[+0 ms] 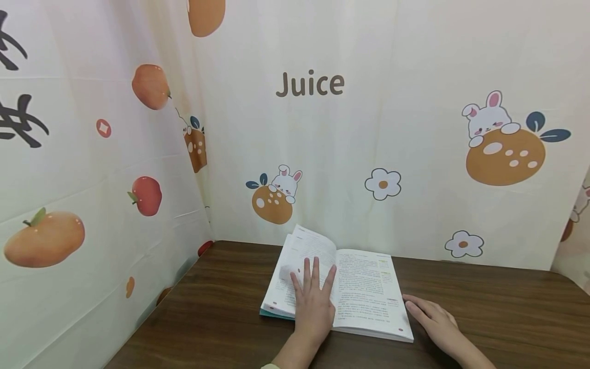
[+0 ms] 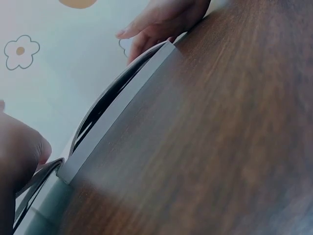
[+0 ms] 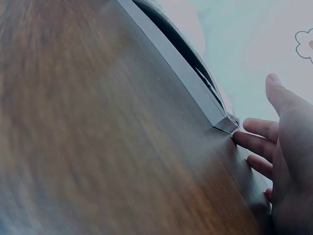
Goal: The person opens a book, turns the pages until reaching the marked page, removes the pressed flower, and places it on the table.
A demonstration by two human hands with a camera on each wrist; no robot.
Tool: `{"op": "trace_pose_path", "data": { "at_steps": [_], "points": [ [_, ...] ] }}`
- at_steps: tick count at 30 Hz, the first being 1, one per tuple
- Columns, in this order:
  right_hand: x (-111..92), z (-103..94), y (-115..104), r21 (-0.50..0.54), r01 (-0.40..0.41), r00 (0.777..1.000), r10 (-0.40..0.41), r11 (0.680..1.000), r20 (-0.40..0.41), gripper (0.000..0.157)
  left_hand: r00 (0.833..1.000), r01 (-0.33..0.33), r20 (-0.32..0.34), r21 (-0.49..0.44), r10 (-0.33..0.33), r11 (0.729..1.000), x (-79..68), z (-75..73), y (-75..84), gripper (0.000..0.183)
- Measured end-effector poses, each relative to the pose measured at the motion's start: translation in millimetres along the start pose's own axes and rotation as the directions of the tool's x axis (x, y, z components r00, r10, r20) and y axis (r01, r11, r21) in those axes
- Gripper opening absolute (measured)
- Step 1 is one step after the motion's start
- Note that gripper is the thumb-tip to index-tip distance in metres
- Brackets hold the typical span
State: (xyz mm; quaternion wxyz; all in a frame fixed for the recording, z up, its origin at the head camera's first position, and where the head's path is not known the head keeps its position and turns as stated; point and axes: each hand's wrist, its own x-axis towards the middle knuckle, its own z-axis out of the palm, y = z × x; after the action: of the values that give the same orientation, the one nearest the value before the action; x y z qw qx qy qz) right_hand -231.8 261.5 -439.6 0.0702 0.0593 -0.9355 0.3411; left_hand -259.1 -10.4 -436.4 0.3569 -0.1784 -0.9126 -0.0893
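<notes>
1. book: open book (image 1: 369, 294) lies face up on the worktop (image 1: 207, 300), near the printed curtain (image 1: 332, 148). gutter runs away from the person; the spread's wider run goes side to side. teal cover (image 1: 276, 313) shows under the left half.
2. left grip (image 1: 314, 302): bare hand, fingers apart and extended, laid over the left page (image 1: 310, 247) close to the gutter. clamped on nothing. fingers point toward the far edge, roughly along the gutter.
3. right grip (image 1: 433, 320): fingers loosely bent, thumb apart from them in the right wrist view; nothing held. sits just right of the book, fingertips at the outer edge of the right page. contact there: cannot tell.
4. wrist views: on the right half, upper leaves bow up off the page block, leaving a dark gap (image 3: 173, 34) along the near edge.
5. key relation (judgement): right fingertips to that outer edge. the book lies to the left of the right grip; its free edge runs away from the person, beside the fingers. the right grip is nearer this edge; the left is nearer the gutter.
</notes>
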Motion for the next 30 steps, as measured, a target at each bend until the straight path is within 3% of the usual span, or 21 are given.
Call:
{"op": "trace_pose_path", "data": {
  "at_steps": [4,12,19,21,23,25,27,30],
  "points": [
    [0.7,0.1,0.7,0.001,0.0,1.0,0.0,1.0,0.004,0.051,1.0,-0.008,0.022,0.024,0.007,1.0,0.3,-1.1,-1.5,0.061],
    [1.2,0.0,1.0,-0.002,0.003,1.0,-0.003,1.0,0.007,0.051,0.992,-0.022,0.129,0.082,0.011,0.996,-0.1,-0.3,-2.5,0.03],
    [0.9,-0.7,1.7,0.0,-0.026,0.998,0.026,1.0,0.051,0.054,0.96,0.012,0.278,0.056,-0.027,0.998,-1.5,0.6,0.1,0.026],
    [0.9,-1.0,2.1,0.001,-0.04,0.996,0.04,0.999,0.073,0.056,0.958,-0.007,0.285,0.022,0.0,1.0,-1.9,0.8,1.1,0.023],
    [1.0,-1.3,2.3,-0.001,-0.046,0.995,0.046,0.999,0.088,0.057,0.955,-0.064,0.288,-0.037,0.072,0.997,-2.8,0.7,2.2,0.025],
    [1.1,-1.4,2.4,-0.002,-0.049,0.994,0.049,0.999,0.094,0.058,0.935,-0.124,0.317,-0.122,0.157,0.985,-4.1,0.0,3.6,0.028],
    [1.2,-1.6,2.5,-0.004,-0.049,0.994,0.049,0.999,0.097,0.059,0.903,-0.155,0.366,-0.211,0.225,0.965,-5.7,-1.2,4.8,0.032],
    [1.7,-1.8,3.3,-0.009,-0.039,0.995,0.039,0.999,0.094,0.061,0.86,-0.133,0.437,-0.31,0.265,0.941,-7.0,-2.9,5.6,0.033]
  ]
}}
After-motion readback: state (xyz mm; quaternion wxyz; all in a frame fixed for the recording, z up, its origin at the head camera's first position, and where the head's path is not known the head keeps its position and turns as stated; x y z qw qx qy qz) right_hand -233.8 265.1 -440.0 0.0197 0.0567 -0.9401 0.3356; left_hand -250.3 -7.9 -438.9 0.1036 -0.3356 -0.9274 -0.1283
